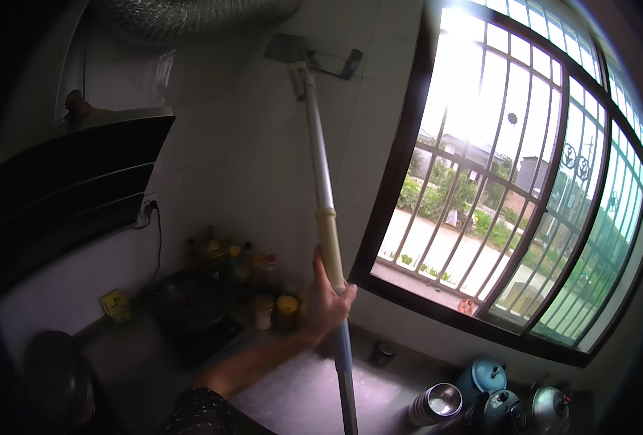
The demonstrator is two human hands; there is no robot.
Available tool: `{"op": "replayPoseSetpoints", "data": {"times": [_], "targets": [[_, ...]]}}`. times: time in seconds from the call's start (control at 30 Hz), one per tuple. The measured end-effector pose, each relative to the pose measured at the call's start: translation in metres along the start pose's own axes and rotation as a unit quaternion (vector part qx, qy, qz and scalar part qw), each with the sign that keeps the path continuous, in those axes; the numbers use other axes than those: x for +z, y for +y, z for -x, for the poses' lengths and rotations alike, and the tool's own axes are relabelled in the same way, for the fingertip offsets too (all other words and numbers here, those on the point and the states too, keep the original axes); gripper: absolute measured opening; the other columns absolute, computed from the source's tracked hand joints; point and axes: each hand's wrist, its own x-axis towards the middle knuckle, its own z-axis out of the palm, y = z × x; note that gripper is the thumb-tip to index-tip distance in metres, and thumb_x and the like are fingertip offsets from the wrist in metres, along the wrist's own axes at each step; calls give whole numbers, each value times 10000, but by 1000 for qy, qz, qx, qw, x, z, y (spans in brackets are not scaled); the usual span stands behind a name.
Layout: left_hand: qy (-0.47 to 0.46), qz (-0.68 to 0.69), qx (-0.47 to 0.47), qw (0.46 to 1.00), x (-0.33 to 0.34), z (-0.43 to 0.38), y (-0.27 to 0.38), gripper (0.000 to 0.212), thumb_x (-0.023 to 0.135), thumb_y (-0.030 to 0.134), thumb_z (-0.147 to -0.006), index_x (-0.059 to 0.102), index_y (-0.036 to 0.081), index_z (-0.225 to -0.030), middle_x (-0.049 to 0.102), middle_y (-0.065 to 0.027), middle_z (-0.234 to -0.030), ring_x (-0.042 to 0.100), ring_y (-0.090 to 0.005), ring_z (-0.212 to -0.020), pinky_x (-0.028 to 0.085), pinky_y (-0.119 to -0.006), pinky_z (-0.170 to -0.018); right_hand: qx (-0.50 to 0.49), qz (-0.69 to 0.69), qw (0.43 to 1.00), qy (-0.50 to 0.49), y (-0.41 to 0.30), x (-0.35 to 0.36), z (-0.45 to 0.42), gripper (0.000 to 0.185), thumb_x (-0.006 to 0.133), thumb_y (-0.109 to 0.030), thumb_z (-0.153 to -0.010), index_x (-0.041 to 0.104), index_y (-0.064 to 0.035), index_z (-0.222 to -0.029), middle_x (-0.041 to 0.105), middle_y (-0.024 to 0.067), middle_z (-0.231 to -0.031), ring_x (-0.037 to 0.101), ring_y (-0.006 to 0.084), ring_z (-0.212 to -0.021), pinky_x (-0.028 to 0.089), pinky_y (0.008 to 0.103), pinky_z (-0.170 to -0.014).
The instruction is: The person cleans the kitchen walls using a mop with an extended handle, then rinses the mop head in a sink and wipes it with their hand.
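Note:
A long mop pole [320, 163] runs up from the bottom edge, its upper part bare metal and its middle sleeved in cream and blue-grey. The arm that reaches in from the lower left ends in my left hand [332, 304], wrapped around the sleeved part. At the top, the flat mop head [286, 48] lies against or close to the tiled wall [256, 125]; its frame [348, 64] shows at the right. Whether it touches the tiles cannot be told. My right hand is out of view.
A range hood [82, 185] and foil duct [191, 19] are at upper left. Below stand a dark wok [188, 304], bottles [234, 258] and jars [286, 310]. A barred window [479, 163] is at right, above stacked metal bowls [435, 405] and kettles [482, 375] on the counter [294, 386].

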Motion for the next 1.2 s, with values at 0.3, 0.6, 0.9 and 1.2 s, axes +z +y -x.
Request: {"op": "replayPoseSetpoints", "data": {"times": [0.3,0.6,0.9,1.2], "targets": [[64,-127,71,987,-91,-100,-6,679,609,117,-794,211,71,-1344,555,-82,-754,563,-154,-516,475,-284,-432,-123,-16,992,-37,-76,83,-13,298,585,-315,-876,542,-47,-755,493,9,-528,442,99,-449,352,275,-415],[83,19,-111,990,0,24,-38,577,570,67,-750,252,2,-1227,506,-101,-738,518,-155,-445,458,-279,-401,-156,204,960,109,-98,-86,73,247,648,-286,-805,583,-50,-838,535,145,-596,529,265,-516,421,373,-503],[-39,199,-311,929,125,242,-27,482,604,45,-805,212,54,-1085,447,-115,-877,548,-177,-529,510,-326,-469,-138,370,883,255,-12,-263,224,225,700,-252,-733,576,-71,-780,503,151,-596,476,298,-516,410,388,-507],[-152,167,-294,929,129,267,25,474,621,40,-813,213,41,-1055,468,-90,-841,570,-168,-558,526,-314,-494,26,287,914,287,106,-206,256,291,695,-322,-740,547,-72,-732,497,144,-595,472,270,-515,410,393,-512]]}}
